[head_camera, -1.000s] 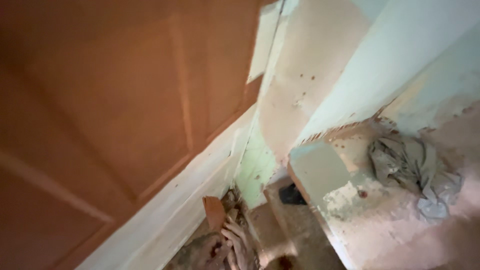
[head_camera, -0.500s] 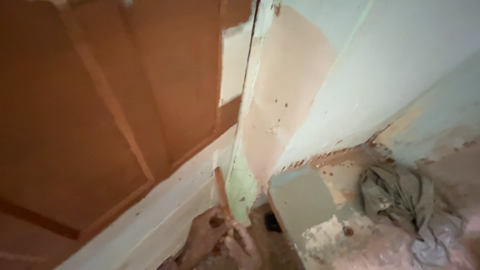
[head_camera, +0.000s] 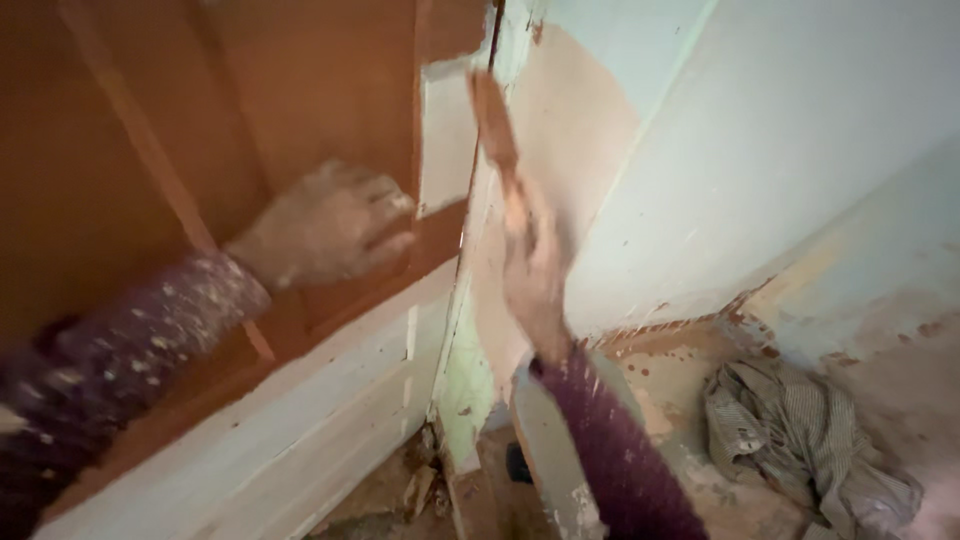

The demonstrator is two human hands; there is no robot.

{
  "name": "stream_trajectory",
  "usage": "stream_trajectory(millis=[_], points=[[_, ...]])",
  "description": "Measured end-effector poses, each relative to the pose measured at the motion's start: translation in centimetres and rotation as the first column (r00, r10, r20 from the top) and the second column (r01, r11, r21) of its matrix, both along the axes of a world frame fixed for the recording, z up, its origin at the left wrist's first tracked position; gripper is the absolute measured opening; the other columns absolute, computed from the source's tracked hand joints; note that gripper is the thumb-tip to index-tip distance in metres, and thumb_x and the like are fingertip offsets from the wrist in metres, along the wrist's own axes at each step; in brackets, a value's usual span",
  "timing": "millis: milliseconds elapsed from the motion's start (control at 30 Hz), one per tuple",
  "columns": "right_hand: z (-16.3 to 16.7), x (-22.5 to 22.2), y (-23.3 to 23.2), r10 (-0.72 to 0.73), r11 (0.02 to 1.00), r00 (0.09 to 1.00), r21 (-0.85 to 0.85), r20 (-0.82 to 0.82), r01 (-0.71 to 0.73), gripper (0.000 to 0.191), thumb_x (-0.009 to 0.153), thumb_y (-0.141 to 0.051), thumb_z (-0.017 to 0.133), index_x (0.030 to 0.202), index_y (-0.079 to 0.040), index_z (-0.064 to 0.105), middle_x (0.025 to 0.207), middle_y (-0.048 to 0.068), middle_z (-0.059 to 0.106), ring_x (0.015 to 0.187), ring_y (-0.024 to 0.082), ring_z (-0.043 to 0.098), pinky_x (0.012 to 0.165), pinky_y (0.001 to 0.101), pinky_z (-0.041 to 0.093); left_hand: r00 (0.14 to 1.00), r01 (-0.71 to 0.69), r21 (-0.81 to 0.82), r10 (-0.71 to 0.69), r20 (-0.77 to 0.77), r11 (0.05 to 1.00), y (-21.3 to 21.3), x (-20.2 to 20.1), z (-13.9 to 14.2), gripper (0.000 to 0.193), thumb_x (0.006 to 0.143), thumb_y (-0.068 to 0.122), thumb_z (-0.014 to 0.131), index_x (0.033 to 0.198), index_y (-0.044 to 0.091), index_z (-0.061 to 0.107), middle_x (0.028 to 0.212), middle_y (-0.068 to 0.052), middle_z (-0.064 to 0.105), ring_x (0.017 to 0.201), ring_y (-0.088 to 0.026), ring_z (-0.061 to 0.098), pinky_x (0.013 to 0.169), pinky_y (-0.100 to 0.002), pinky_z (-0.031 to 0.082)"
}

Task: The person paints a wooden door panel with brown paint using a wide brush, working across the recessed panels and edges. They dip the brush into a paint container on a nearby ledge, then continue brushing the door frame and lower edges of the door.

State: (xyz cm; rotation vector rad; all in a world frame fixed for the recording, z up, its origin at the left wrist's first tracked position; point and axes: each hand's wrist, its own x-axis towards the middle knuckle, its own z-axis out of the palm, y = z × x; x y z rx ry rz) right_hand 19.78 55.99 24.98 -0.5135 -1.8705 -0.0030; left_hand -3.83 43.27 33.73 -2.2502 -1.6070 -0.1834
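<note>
The door filling the upper left of the frame was orange-brown, with a white strip along its lower edge and a pale whitish patch near its right edge. The left hand in the middle left was dusted pale, its sleeve dark purple flecked with white. The right hand at centre gripped a reddish-brown paintbrush, its sleeve plain dark purple. The wall on the right was pale blue-white with a tan patch and rust-red spatter low down. The crumpled rag at lower right was grey-beige, finely checked.
</note>
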Motion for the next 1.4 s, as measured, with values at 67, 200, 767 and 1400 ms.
stream_trajectory(millis=[67, 200, 767, 1400], points=[[3.9, -1.0, 2.4, 0.048, 0.987, 0.995, -0.147, -0.089, -0.061, 0.045, 0.114, -0.031, 0.045, 0.151, -0.004, 0.048, 0.133, 0.019, 0.065, 0.118, 0.027, 0.066, 0.098, 0.0436, 0.056, 0.994, -0.054, -0.027, 0.051, -0.099, 0.998, 0.0, -0.6, 2.5, 0.053, 0.101, 0.05, 0.038, 0.129, 0.011, 0.06, 0.129, -0.011, 0.062, 0.122, -0.029, 0.055, 0.112, -0.054, 0.033], [7.8, -2.3, 5.0, 0.096, 0.975, 0.992, -0.194, -0.076, -0.109, 0.042, 0.113, -0.027, 0.047, 0.15, -0.007, 0.051, 0.136, 0.02, 0.065, 0.124, 0.034, 0.065, 0.104, 0.0449, 0.052, 0.953, -0.106, -0.107, 0.07, -0.296, 0.989, -1.2, -0.7, 4.1, 0.051, 0.103, 0.05, 0.033, 0.123, 0.013, 0.061, 0.127, -0.008, 0.061, 0.126, -0.026, 0.055, 0.117, -0.048, 0.035], [6.9, -0.7, 1.4, 0.11, 0.977, 0.994, -0.182, 0.002, -0.108, 0.038, 0.109, -0.025, 0.059, 0.144, -0.01, 0.057, 0.136, 0.016, 0.067, 0.124, 0.029, 0.066, 0.105, 0.0372, 0.052, 0.854, 0.247, 0.065, -0.249, 0.457, 0.967, -4.6, 1.0, -6.6, 0.043, 0.097, 0.045, 0.06, 0.124, 0.011, 0.064, 0.125, -0.011, 0.065, 0.12, -0.031, 0.059, 0.104, -0.049, 0.043], [12.0, -0.3, 1.2, -0.182, 0.891, 0.957, -0.373, 0.228, 0.259, 0.039, 0.106, -0.031, 0.059, 0.144, -0.021, 0.065, 0.097, 0.011, 0.067, 0.08, 0.03, 0.058, 0.076, 0.0484, 0.055, 0.741, 0.373, -0.008, -0.293, 0.604, 0.928, -6.4, -0.5, -11.0, 0.051, 0.097, 0.046, 0.059, 0.133, 0.011, 0.059, 0.134, -0.014, 0.061, 0.126, -0.033, 0.057, 0.107, -0.047, 0.044]])
